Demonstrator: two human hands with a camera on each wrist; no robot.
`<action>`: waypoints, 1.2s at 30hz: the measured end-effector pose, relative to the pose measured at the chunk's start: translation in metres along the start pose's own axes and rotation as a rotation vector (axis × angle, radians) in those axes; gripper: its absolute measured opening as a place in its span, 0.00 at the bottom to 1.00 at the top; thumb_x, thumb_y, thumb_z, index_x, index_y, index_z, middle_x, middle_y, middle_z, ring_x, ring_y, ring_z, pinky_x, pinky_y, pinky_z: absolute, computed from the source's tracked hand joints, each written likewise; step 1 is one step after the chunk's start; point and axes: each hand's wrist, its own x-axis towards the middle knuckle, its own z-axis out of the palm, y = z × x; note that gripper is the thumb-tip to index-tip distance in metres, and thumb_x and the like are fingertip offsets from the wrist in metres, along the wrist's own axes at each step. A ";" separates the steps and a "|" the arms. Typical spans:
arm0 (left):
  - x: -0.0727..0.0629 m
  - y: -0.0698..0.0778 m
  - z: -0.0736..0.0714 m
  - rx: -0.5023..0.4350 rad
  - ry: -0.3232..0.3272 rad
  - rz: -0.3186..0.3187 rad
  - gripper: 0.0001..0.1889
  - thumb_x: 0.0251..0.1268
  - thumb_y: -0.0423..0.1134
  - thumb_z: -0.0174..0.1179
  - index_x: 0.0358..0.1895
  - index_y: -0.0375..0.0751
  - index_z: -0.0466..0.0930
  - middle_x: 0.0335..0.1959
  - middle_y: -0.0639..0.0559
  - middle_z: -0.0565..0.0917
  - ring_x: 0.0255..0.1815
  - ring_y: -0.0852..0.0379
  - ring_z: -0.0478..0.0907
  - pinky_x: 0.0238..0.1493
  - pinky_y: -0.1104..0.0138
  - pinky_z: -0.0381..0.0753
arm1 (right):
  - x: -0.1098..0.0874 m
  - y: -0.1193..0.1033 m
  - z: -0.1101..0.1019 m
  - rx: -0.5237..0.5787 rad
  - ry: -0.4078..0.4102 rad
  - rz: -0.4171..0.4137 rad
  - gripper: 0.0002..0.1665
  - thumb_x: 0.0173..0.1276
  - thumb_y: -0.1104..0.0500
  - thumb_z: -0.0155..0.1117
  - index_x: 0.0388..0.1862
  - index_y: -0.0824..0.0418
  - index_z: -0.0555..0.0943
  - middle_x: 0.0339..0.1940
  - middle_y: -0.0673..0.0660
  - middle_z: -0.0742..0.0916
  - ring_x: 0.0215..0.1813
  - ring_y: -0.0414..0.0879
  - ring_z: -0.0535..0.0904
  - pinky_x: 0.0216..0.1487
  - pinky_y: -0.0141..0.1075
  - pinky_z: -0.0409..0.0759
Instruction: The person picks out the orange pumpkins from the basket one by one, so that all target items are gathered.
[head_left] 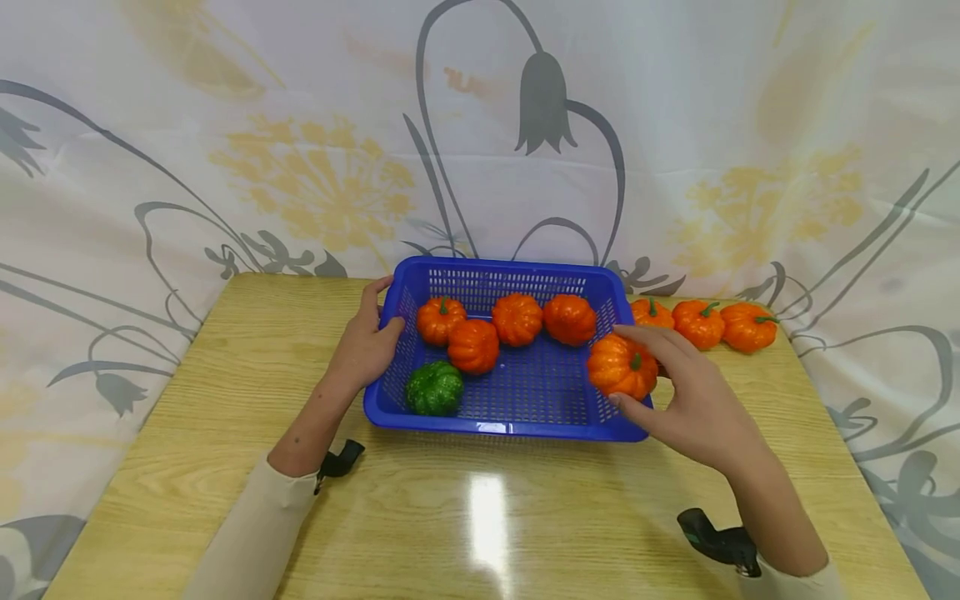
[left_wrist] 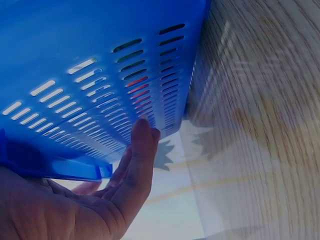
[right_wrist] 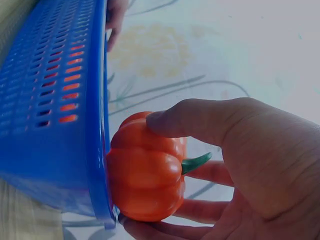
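Observation:
A blue plastic basket (head_left: 442,421) with slotted walls stands on the table. My left hand (head_left: 366,348) grips its left rim, thumb over the top edge and fingers along the outer wall, as the left wrist view shows (left_wrist: 142,160). In my right hand (head_left: 705,404) is a small orange pumpkin (head_left: 618,367), pinched between thumb and fingers right at the basket's right rim. Its green stem (right_wrist: 196,163) points back toward the palm. Inside the basket lie several orange pumpkins (head_left: 517,319) and one green pumpkin (head_left: 435,388), the green one in the near left corner.
Three more orange pumpkins (head_left: 699,324) sit in a row on the wooden table (head_left: 420,517), behind my right hand and right of the basket; the leftmost is partly hidden. A patterned cloth (head_left: 337,125) hangs behind the table's far edge. Each wrist wears a black strap mount (head_left: 720,542).

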 end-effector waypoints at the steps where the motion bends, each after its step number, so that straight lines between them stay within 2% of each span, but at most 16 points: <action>1: 0.000 0.000 0.000 -0.001 0.000 0.000 0.34 0.82 0.41 0.48 0.86 0.55 0.50 0.56 0.37 0.82 0.42 0.40 0.87 0.40 0.56 0.84 | -0.002 0.001 -0.001 0.004 0.002 0.002 0.44 0.62 0.59 0.82 0.77 0.55 0.75 0.71 0.56 0.81 0.64 0.53 0.79 0.56 0.27 0.77; 4: 0.000 0.001 0.001 -0.002 -0.003 0.000 0.34 0.82 0.41 0.48 0.86 0.55 0.50 0.56 0.37 0.82 0.43 0.39 0.87 0.41 0.55 0.84 | -0.007 0.002 -0.006 0.019 0.012 0.011 0.44 0.62 0.59 0.82 0.77 0.56 0.75 0.70 0.57 0.81 0.62 0.53 0.81 0.56 0.19 0.73; 7: 0.000 0.002 0.001 0.000 -0.004 0.000 0.34 0.82 0.41 0.48 0.86 0.55 0.50 0.56 0.37 0.81 0.43 0.39 0.87 0.42 0.54 0.83 | -0.012 0.003 -0.011 0.027 0.026 0.017 0.45 0.61 0.60 0.82 0.77 0.58 0.75 0.69 0.58 0.82 0.61 0.53 0.81 0.56 0.16 0.71; 12: 0.001 0.003 0.001 0.005 -0.003 -0.003 0.35 0.82 0.41 0.48 0.86 0.55 0.50 0.57 0.37 0.82 0.44 0.38 0.87 0.44 0.52 0.83 | -0.018 0.010 -0.018 0.000 0.048 0.014 0.47 0.59 0.63 0.83 0.77 0.61 0.74 0.68 0.60 0.82 0.59 0.53 0.81 0.56 0.14 0.70; 17: 0.001 0.003 0.002 0.005 -0.003 -0.005 0.35 0.82 0.41 0.48 0.86 0.56 0.50 0.58 0.37 0.82 0.46 0.38 0.86 0.45 0.51 0.83 | -0.024 0.019 -0.024 -0.037 0.047 0.063 0.47 0.58 0.62 0.83 0.77 0.63 0.73 0.68 0.65 0.82 0.59 0.60 0.80 0.55 0.15 0.68; 21: 0.000 0.003 0.001 0.008 -0.003 -0.011 0.34 0.82 0.41 0.48 0.86 0.56 0.49 0.59 0.37 0.82 0.45 0.39 0.86 0.45 0.52 0.82 | -0.025 0.023 -0.028 -0.063 0.038 0.112 0.48 0.60 0.60 0.82 0.77 0.65 0.71 0.69 0.68 0.80 0.61 0.64 0.79 0.54 0.29 0.76; 26: -0.001 0.002 0.000 0.016 0.000 -0.011 0.34 0.82 0.42 0.48 0.86 0.56 0.49 0.60 0.37 0.81 0.45 0.39 0.86 0.44 0.53 0.81 | -0.022 0.029 -0.030 -0.058 0.008 0.157 0.48 0.62 0.60 0.81 0.78 0.67 0.69 0.70 0.71 0.78 0.61 0.66 0.79 0.55 0.57 0.81; 29: -0.001 0.001 -0.001 0.015 -0.003 -0.011 0.34 0.83 0.42 0.47 0.87 0.56 0.49 0.60 0.36 0.81 0.44 0.39 0.86 0.44 0.53 0.82 | -0.020 0.034 -0.030 -0.036 -0.018 0.194 0.49 0.64 0.59 0.80 0.80 0.67 0.67 0.71 0.72 0.77 0.59 0.67 0.80 0.56 0.64 0.79; 36: -0.001 0.001 -0.001 0.011 -0.003 -0.007 0.34 0.82 0.41 0.48 0.87 0.55 0.49 0.60 0.36 0.81 0.44 0.39 0.86 0.43 0.53 0.82 | -0.020 0.050 -0.027 0.005 -0.040 0.258 0.48 0.66 0.59 0.78 0.79 0.68 0.66 0.71 0.74 0.76 0.58 0.71 0.79 0.57 0.70 0.77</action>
